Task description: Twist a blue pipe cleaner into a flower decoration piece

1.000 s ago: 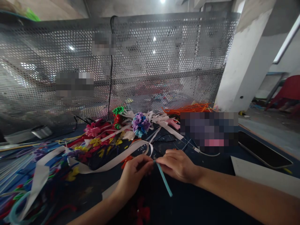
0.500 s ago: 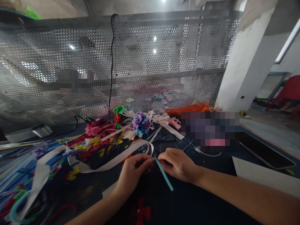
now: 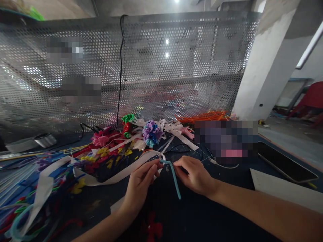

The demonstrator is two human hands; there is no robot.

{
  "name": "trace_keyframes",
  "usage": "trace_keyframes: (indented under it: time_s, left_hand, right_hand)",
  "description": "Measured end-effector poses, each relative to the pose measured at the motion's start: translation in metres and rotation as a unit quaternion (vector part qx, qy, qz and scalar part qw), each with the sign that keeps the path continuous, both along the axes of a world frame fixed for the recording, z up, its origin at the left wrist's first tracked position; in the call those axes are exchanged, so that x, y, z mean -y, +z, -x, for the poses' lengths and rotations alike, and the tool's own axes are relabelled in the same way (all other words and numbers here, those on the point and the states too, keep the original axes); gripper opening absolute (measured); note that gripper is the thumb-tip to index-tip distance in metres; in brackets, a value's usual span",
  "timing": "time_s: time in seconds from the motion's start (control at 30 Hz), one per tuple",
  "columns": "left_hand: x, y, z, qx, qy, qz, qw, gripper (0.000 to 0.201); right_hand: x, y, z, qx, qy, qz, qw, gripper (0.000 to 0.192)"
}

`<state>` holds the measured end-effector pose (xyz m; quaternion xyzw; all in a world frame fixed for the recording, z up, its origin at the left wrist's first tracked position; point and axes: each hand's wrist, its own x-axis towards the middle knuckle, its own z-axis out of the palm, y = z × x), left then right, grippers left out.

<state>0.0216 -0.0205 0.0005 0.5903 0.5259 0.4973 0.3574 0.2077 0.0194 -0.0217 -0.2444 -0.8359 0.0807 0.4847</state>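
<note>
So I'm standing by this dark blue table [image 3: 202, 220] and the person has a light blue pipe cleaner [image 3: 175, 179] up in the air between both hands, over the middle of the tabletop. Left hand [image 3: 141, 181] has one end pinched snugly between thumb and fingers. It runs sideways from there, then bends sharply and the long bit hangs down toward the table, bottom tip loose. Right hand [image 3: 195, 175] is curled in from the other side, fingertips right at the bend, but honestly I can't tell if they're gripping it or just beside it.

A white ribbon [image 3: 118, 174] loops around just behind the left hand, and a red flower [image 3: 154, 230] lies on the near side of the table, kinda in shadow. Further back there's a purple and blue flower bunch [image 3: 152, 131], with a green flower [image 3: 127, 118] off to its left and orange pipe cleaners [image 3: 202, 117] piled by the perforated metal panel [image 3: 161, 70]. Over on the right, a phone [image 3: 286, 163] lies near a pale flat sheet [image 3: 282, 192].
</note>
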Motion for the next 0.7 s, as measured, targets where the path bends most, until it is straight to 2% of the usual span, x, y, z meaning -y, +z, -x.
trace_keyframes:
  time_s: [0.47, 0.7]
  left_hand:
    - [0.003, 0.006, -0.005, -0.090, 0.020, -0.027, 0.995, 0.030]
    - [0.005, 0.012, -0.008, -0.084, 0.003, -0.028, 0.996, 0.032]
  right_hand:
    - [0.000, 0.001, 0.000, 0.015, -0.005, 0.003, 1.000, 0.012]
    - [0.000, 0.000, -0.002, 0.026, -0.006, 0.007, 1.000, 0.014]
